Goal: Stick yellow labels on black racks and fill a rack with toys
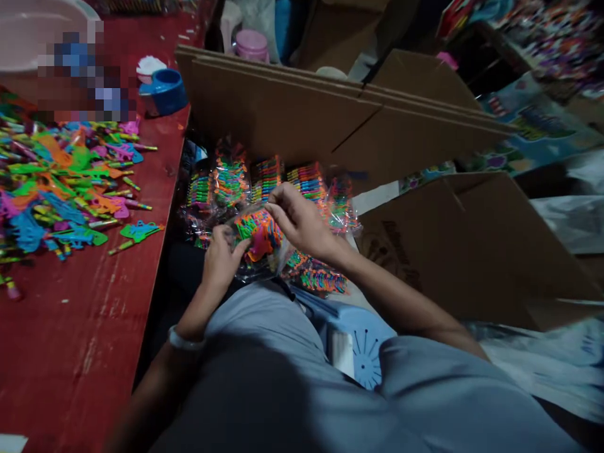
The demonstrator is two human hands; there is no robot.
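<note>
A clear plastic bag of colourful plastic pieces (259,234) is between my two hands, above my lap. My left hand (223,255) grips its left side, thumb laid over the front. At the upper right edge of the bag, my right hand (299,220) pinches the film with thumb and fingers together. Behind and around it lie several packed clear bags (231,176) of bright pieces, in rows beside an upright cardboard sheet (283,113).
The red table (104,327) on the left bears a heap of loose colourful pieces (61,182), a pink basin (28,38) and a blue container (168,91). A cardboard box (472,251) stands right. A light-blue stool (365,346) shows below.
</note>
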